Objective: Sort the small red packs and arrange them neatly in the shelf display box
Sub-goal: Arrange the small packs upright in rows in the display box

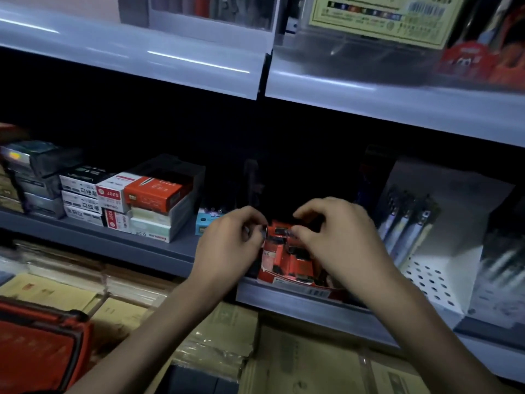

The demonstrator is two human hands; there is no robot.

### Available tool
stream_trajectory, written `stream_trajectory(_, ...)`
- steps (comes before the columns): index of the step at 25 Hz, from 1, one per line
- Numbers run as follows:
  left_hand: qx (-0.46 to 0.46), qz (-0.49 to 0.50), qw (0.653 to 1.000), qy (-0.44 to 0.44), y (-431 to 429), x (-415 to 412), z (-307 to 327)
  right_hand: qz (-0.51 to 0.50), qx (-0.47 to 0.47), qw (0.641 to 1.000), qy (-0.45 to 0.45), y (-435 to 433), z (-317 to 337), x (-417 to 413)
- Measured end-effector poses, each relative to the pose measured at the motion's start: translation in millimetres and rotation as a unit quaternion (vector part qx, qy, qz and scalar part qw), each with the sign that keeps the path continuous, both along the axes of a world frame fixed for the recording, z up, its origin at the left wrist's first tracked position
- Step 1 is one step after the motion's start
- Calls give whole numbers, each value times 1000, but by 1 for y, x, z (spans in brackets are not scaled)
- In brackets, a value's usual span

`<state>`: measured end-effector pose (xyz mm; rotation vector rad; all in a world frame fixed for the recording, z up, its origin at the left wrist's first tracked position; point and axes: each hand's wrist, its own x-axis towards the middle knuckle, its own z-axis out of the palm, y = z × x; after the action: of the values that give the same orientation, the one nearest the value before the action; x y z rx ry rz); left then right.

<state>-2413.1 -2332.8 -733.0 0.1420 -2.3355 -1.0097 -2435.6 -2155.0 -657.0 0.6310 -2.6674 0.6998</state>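
A red display box [274, 277] stands at the front edge of the middle shelf, holding several small red packs [287, 257] that lie unevenly. My left hand [227, 245] is at the box's left wall, with curled fingers pinching its upper left edge. My right hand [338, 237] hovers over the right side of the box, thumb and fingers pinching a small red pack [284, 232] at the top of the pile. The box's right part is hidden under my right hand.
Stacked white, red and green boxes [147, 206] sit on the shelf to the left, next to a small blue box [206, 223]. A white perforated pen display [434, 243] stands at the right. Another shelf [397, 109] hangs overhead. Envelopes and a red basket [39, 345] lie below.
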Motion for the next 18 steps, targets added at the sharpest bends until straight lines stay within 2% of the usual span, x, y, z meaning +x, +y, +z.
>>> stream_trajectory(3, 46, 1, 999, -28, -2, -13, -9, -17, 76, 995, -64, -26, 2, -32)
stream_trajectory(7, 129, -24, 990, -42, -6, -24, -17, -13, 165, 981, -101, -40, -8, -52)
stream_trajectory(14, 158, -53, 985, -34, -13, -32, -19, 17, 182, 983, -16, -26, -15, -57)
stream_trajectory(18, 122, -44, 990, -49, -17, -29, -21, 18, 136, 990, -12, -26, -21, -55)
